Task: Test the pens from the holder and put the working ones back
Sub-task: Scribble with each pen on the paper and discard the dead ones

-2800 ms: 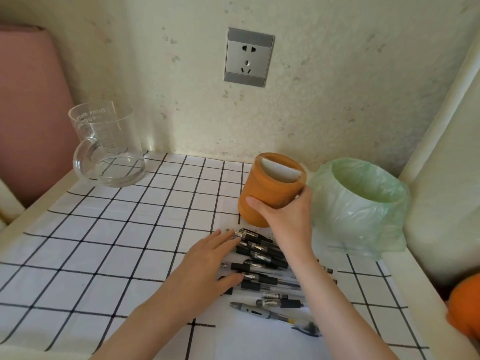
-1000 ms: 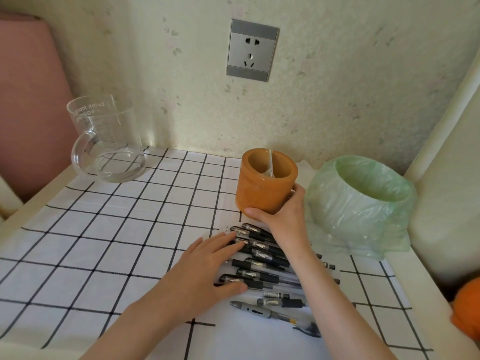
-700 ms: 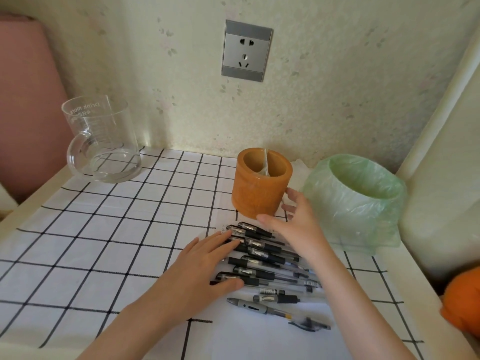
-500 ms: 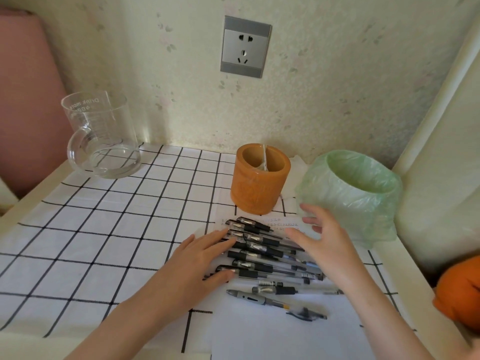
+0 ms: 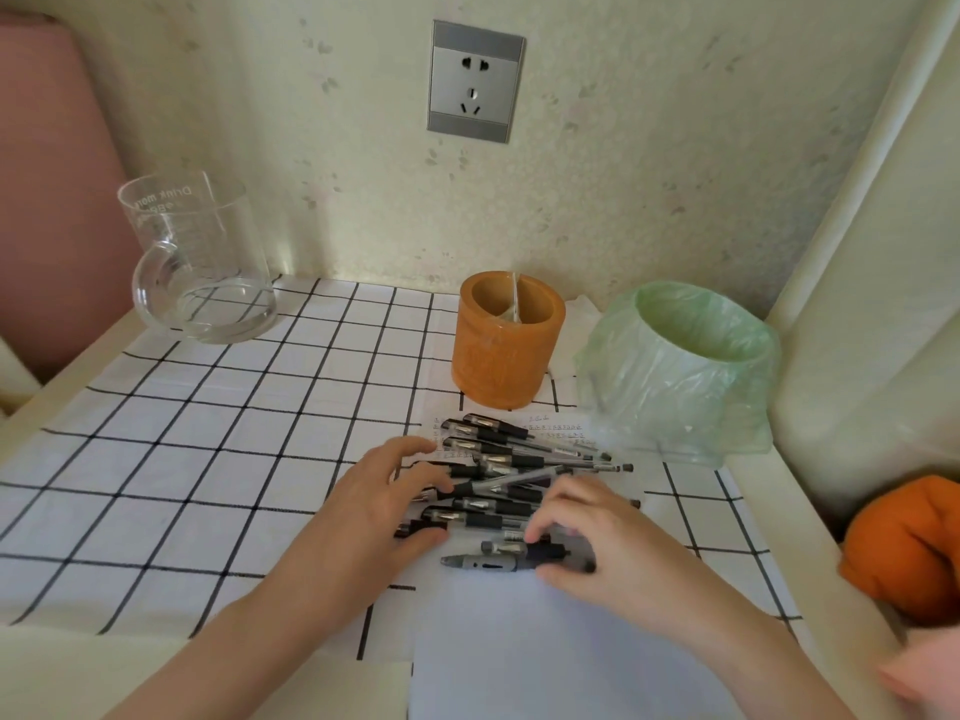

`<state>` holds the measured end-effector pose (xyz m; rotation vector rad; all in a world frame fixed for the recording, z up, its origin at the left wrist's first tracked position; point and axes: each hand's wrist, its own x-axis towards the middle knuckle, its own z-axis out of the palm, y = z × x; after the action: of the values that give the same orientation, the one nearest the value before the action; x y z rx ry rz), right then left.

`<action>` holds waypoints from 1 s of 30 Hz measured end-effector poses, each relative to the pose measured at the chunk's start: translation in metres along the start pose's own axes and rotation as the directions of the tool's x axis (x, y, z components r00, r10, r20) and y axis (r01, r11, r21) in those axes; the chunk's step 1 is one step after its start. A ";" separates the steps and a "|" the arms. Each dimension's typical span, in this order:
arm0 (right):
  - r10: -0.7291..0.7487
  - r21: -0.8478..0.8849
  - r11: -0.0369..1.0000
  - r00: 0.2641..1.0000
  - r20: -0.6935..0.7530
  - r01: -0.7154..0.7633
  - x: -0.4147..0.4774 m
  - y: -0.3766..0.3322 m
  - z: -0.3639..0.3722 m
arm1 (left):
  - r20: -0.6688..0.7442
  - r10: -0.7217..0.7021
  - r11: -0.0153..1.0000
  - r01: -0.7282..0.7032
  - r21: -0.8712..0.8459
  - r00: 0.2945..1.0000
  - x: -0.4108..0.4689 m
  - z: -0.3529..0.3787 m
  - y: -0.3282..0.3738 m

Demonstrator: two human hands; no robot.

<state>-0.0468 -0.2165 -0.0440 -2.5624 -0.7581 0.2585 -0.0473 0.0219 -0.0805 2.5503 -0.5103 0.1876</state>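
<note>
- Orange and cylindrical, the pen holder (image 5: pixel 506 340) stands upright at the back of the white, black-checked tablecloth (image 5: pixel 208 433). No pens show in its two compartments.
- The black-and-clear pens (image 5: pixel 498 459) lie in a loose heap on a white sheet of paper (image 5: pixel 519 641), just in front of the holder.
- The left hand (image 5: pixel 374 506) lies flat with its fingers nearly straight. It rests on the heap's left ends and grips nothing.
- The right hand (image 5: pixel 592 537) curls its fingers over the grey-and-black click pen (image 5: pixel 478 562) nearest the person, thumb beneath, and appears to pinch it.
- Emptying the holder looks done, and testing seems barely begun, since the near paper shows no scribbles.
- Every pen is probably still to be tried and sorted. The green bag-lined bin (image 5: pixel 675 371) beside the holder likely takes the duds.
</note>
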 end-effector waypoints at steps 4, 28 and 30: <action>-0.066 -0.090 0.994 0.996 -0.053 0.061 0.004 -0.002 0.006 | 0.034 0.041 0.999 -0.042 0.022 0.999 0.002 -0.002 0.005; 0.284 0.065 0.954 0.953 0.108 -0.292 -0.010 0.015 -0.010 | 0.268 0.069 0.941 -0.152 0.302 0.961 0.055 0.043 0.042; 0.291 -0.001 0.955 0.937 0.192 -0.296 -0.011 0.013 -0.002 | 0.224 0.058 0.940 -0.129 0.316 0.973 0.050 0.041 0.039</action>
<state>-0.0493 -0.2333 -0.0479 -2.6447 -0.4267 0.6130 -0.0157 -0.0466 -0.0858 2.8933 -0.7382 0.0348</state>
